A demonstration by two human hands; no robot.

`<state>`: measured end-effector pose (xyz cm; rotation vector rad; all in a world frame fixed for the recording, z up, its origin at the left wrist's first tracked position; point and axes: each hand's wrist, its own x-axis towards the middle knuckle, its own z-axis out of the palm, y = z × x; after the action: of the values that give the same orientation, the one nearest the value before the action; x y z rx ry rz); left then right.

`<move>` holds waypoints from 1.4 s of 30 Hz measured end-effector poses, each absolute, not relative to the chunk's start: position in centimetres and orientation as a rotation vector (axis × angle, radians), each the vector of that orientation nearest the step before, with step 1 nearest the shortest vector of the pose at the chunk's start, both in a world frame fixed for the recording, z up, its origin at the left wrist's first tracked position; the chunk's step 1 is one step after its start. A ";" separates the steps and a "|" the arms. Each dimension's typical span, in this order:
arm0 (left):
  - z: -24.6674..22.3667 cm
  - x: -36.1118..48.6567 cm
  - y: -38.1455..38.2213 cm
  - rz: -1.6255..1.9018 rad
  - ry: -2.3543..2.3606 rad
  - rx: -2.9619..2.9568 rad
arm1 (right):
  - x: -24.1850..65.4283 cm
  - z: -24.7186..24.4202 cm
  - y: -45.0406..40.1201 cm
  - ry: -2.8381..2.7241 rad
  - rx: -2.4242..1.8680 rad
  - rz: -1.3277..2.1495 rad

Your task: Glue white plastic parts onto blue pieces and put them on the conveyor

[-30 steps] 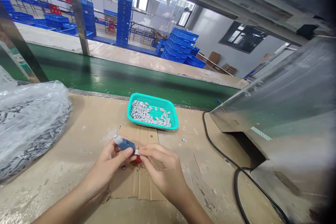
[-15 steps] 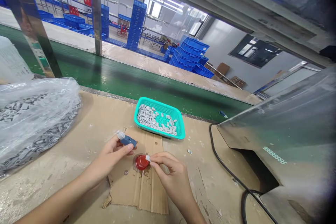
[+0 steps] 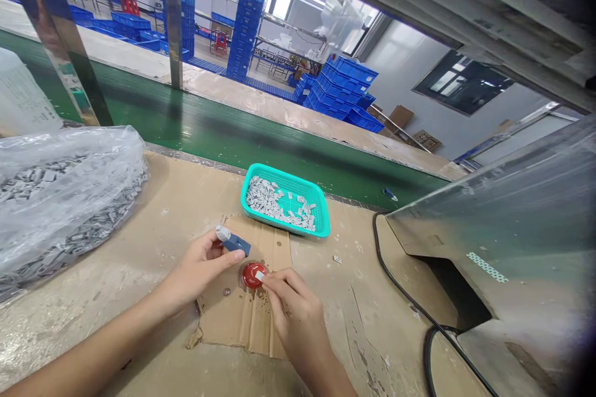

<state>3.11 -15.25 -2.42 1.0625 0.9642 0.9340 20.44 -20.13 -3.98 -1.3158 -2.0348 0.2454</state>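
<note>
One blue device (image 3: pixel 237 244) gripped in left hand (image 3: pixel 209 257) over cardboard (image 3: pixel 228 322), long axis slanting, pale end pointing up-left, blue end down-right toward red dish (image 3: pixel 250 275). One small pale piece (image 3: pixel 259 275) pinched by right hand (image 3: pixel 295 304) at dish, free end pointing up-left; contact with dish unclear. One dish, one green basket (image 3: pixel 325 220); pieces (image 3: pixel 263 196) inside too many to count. One loose piece (image 3: pixel 337 259) on tabletop (image 3: pixel 186 198).

Left forearm (image 3: pixel 107 336): ran bare from the near left corner toward the middle.
Left hand (image 3: pixel 209 258): was closed in a grip, farther away than the right hand (image 3: pixel 298 304).
Left thumb (image 3: pixel 231 257): lay extended, pointing right.
Right forearm (image 3: pixel 331 373): slanted bare from the near edge, far and leftward.
Right fingers (image 3: pixel 274 284): pinched toward the thumb, tips pointing left.
</note>
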 end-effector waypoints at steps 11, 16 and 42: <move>-3.3 3.3 -15.2 0.971 0.853 1.194 | 20.6 -4.2 -20.1 -2.086 -1.387 0.245; -3.5 3.3 -15.3 0.937 0.818 1.199 | 20.3 -2.9 -20.1 -2.020 -1.346 0.286; -2.2 3.4 -16.3 0.976 0.775 1.103 | 19.2 0.9 -19.5 -1.841 -1.242 0.779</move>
<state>3.39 -16.33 -2.19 1.1029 0.7747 0.9761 19.18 -19.46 0.94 -1.2418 -1.8408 0.7787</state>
